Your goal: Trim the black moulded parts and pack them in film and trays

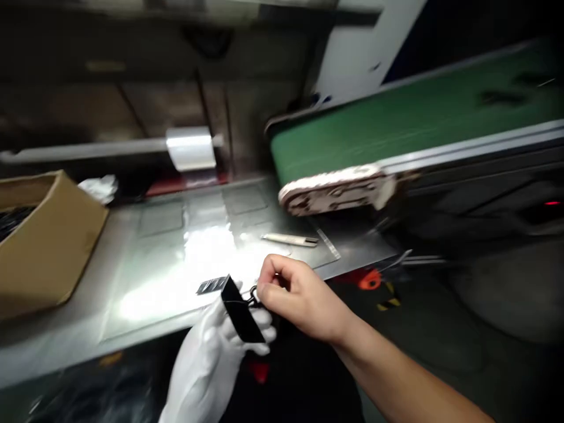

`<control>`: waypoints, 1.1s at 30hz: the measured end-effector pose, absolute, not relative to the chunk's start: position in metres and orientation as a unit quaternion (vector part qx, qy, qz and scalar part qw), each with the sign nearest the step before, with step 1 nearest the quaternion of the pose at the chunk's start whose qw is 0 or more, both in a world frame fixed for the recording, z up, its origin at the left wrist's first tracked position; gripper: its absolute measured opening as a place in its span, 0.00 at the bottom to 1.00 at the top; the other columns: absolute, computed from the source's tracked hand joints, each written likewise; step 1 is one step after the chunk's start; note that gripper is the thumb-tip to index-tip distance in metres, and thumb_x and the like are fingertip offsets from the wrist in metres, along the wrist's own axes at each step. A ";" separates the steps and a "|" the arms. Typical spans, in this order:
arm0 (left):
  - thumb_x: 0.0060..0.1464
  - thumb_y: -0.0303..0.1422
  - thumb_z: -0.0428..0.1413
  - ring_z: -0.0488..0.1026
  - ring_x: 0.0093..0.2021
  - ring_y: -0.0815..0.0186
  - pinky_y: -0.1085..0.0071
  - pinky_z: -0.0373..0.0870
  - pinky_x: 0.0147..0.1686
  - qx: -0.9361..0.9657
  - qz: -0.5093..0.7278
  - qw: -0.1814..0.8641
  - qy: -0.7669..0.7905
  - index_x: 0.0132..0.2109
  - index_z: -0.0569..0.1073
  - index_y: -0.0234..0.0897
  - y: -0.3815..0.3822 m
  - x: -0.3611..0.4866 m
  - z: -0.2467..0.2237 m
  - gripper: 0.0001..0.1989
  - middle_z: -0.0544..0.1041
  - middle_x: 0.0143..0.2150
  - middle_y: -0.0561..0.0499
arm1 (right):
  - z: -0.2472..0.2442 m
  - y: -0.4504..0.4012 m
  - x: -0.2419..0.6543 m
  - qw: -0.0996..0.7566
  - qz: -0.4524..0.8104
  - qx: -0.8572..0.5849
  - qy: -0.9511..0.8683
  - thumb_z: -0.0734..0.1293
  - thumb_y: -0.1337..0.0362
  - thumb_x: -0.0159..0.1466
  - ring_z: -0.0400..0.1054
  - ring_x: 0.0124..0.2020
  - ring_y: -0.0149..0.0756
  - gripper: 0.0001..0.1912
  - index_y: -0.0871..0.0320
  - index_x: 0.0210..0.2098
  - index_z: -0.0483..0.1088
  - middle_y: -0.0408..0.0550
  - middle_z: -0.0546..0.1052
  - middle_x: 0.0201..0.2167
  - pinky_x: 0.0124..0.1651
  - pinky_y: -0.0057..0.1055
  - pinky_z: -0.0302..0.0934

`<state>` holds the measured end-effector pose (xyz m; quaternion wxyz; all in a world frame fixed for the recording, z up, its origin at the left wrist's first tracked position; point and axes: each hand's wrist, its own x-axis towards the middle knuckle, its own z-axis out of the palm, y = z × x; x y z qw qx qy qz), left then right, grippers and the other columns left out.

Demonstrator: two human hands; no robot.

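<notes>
My left hand (207, 358), in a white glove, holds a thin flat black part (241, 314) tilted above the table's front edge. A small black looped piece (252, 295) sticks out from the part's right side. The thumb and forefinger of my bare right hand (293, 294) are pinched together at that loop; whether they grip it or something smaller is hidden. Just behind the left hand, a dark striped piece (211, 285) lies on the table.
A knife-like tool with a pale handle (291, 239) lies on the shiny table (154, 258). To the left stands a cardboard box (53, 235) with dark parts inside. A green conveyor belt (396, 129) ends above the table's right side. Behind is a film roll (191, 150) on a bar.
</notes>
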<state>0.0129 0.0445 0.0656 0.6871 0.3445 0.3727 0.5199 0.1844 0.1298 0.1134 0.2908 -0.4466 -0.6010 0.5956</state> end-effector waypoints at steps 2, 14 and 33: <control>0.64 0.51 0.56 0.81 0.39 0.58 0.63 0.79 0.35 0.279 0.550 0.693 0.373 0.62 0.71 0.44 0.024 0.005 0.045 0.26 0.82 0.44 0.45 | 0.079 0.110 0.166 0.266 0.642 -0.452 -0.559 0.69 0.67 0.58 0.59 0.25 0.28 0.05 0.55 0.29 0.67 0.36 0.67 0.22 0.29 0.26 0.53; 0.66 0.44 0.57 0.82 0.34 0.66 0.77 0.78 0.29 0.159 0.569 0.758 0.276 0.61 0.75 0.44 -0.011 -0.003 -0.001 0.20 0.85 0.40 0.49 | 0.022 0.068 0.162 0.247 0.739 -0.395 -0.487 0.69 0.54 0.68 0.64 0.32 0.31 0.12 0.57 0.38 0.72 0.41 0.73 0.31 0.36 0.29 0.60; 0.59 0.47 0.63 0.79 0.29 0.62 0.66 0.76 0.33 0.242 0.435 0.777 0.386 0.62 0.74 0.39 -0.002 0.006 0.017 0.28 0.81 0.30 0.48 | -0.003 0.060 0.189 0.291 0.780 -0.323 -0.450 0.69 0.55 0.71 0.69 0.33 0.29 0.13 0.58 0.39 0.77 0.43 0.76 0.32 0.38 0.26 0.64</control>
